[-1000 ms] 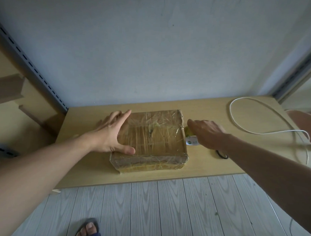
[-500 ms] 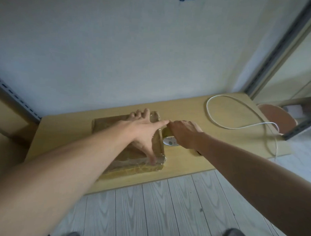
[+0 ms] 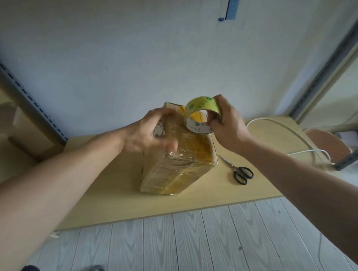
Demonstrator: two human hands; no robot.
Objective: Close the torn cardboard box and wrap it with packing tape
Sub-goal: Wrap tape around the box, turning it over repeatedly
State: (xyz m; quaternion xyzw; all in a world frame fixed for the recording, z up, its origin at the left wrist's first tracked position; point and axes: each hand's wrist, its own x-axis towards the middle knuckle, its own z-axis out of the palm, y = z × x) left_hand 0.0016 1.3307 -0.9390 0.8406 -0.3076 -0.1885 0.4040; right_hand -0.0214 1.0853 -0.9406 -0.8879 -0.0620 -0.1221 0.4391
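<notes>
The cardboard box (image 3: 179, 167), covered in shiny clear tape, stands tilted up on one edge on the wooden table (image 3: 115, 194). My left hand (image 3: 149, 132) grips its upper left part, fingers blurred over the taped face. My right hand (image 3: 227, 125) holds the roll of packing tape (image 3: 201, 116), yellowish with green print, at the box's upper right corner, fingers hooked through the core. Whether a strip runs from the roll to the box cannot be told.
Black-handled scissors (image 3: 238, 171) lie on the table right of the box. A white cable (image 3: 285, 131) loops across the table's right end, near a round brown seat (image 3: 328, 144). A wall stands close behind; grey plank floor lies below the front edge.
The box lay flat with my left hand on top; now it is tipped up on edge. My right hand has lifted the tape roll off the table to the box's top corner, uncovering the scissors.
</notes>
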